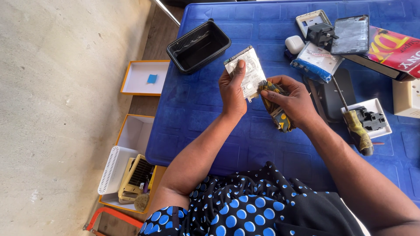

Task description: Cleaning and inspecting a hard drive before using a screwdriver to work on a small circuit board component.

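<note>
At the centre of the frame, the left hand [232, 91] grips a flat metal hard drive [247, 70] with a white label, thumb pressed on its face. The right hand [291, 100] pinches a patterned yellow-and-dark cloth [278, 116] against the drive's lower edge. Both hover over the blue plastic table [210, 109]. Upper centre sits a ribbed black plastic tray [199, 46]; upper right, a glossy red package [393, 48].

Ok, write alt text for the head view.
The left hand holds a flat silver rectangular drive while the right hand presses a patterned yellow-and-blue cloth to its edge, above a blue plastic table. An empty black plastic tray sits behind; a yellow-handled screwdriver lies right.
</note>
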